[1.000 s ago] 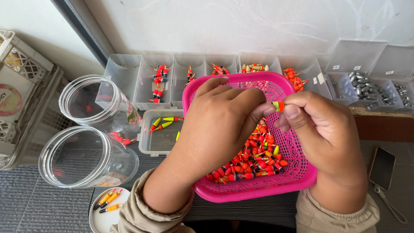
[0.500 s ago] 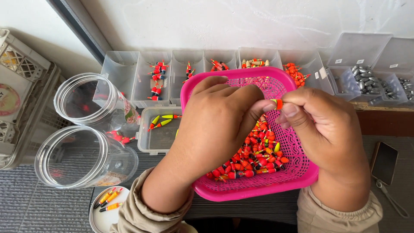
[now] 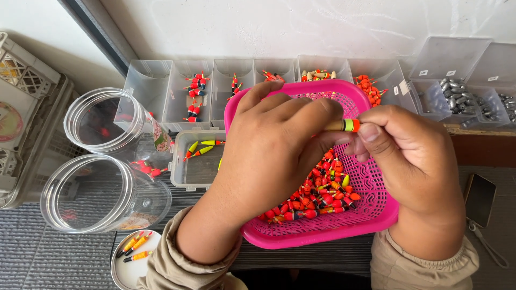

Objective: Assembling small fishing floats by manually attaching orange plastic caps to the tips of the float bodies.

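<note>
A pink plastic basket (image 3: 371, 220) sits in front of me with several small red, orange and yellow fishing floats (image 3: 322, 196) piled in it. My left hand (image 3: 274, 150) hovers over the basket, fingers curled, and pinches one end of a small yellow-and-orange float (image 3: 348, 125). My right hand (image 3: 408, 156) pinches the other end of the same float with thumb and fingers. The float is held above the basket's middle.
A row of clear plastic bins (image 3: 188, 91) with sorted floats lines the wall; bins of grey metal sinkers (image 3: 457, 99) stand at the right. Two clear jars (image 3: 97, 188) lie at the left by a small tray (image 3: 196, 169), a lid with floats (image 3: 131, 258), and a crate (image 3: 21, 107). A phone (image 3: 479, 198) lies right.
Both hands stay over the basket, pinching the float; the float has shifted slightly in the fingers. The view has moved a little.
</note>
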